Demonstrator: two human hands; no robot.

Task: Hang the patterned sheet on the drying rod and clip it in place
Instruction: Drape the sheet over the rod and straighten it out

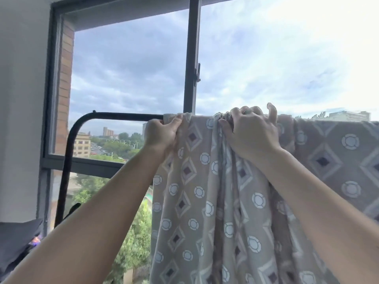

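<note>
Hands (162, 133) (249, 132) closed on patterned sheet (205, 201) atop drying rod (123, 116)

The sheet (235, 201) hung over the black rod (123, 116) before a window (191, 58). The left hand (162, 134) pinched the sheet's edge at the rod; the right hand (249, 132) gripped bunched fabric on top, just beside it.

Your patterned sheet (205, 191), grey-beige with diamonds and white rings, drapes over the black drying rod (123, 116), bunched in folds between your fingers and spread flatter past your right ones.
</note>
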